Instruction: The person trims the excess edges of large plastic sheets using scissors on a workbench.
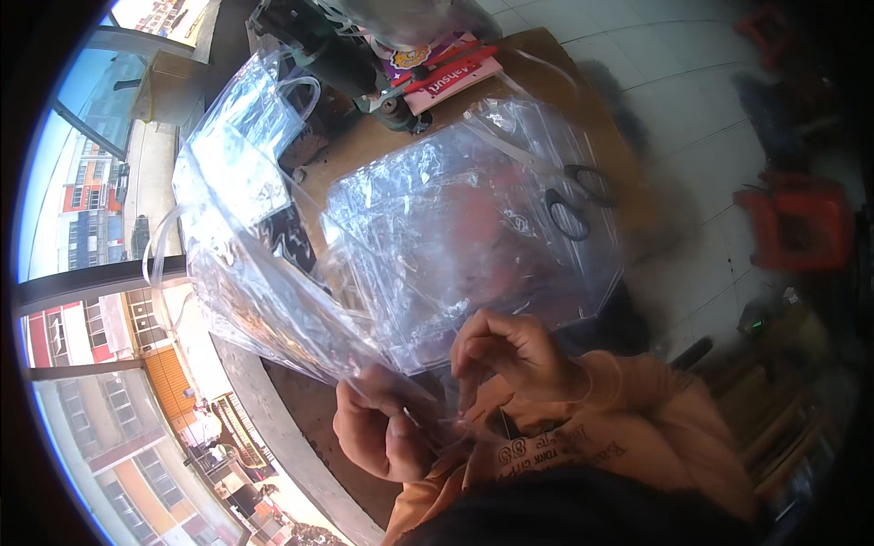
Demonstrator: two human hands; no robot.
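Note:
My left hand (387, 429), near the bottom of the view, is closed on the edge of a clear plastic bag (264, 264). The bag stretches up and left from my fingers and has see-through loop handles. Just to the right, my right hand (514, 357) is raised with its fingers curled in a pinch beside the plastic. Whatever sits between those fingertips is too small to make out. Beyond both hands, a pile of flat clear plastic bags (437, 237) lies on the brown table. Scissors (572, 209) with dark handles rest on the pile's right part, blades pointing up-left.
A dark green sewing machine (332, 50) stands at the table's far side. Beside it lies a pink and purple package (455, 77). Windows (109, 282) run along the left. Red plastic stools (801, 223) stand on the tiled floor (674, 100) at right.

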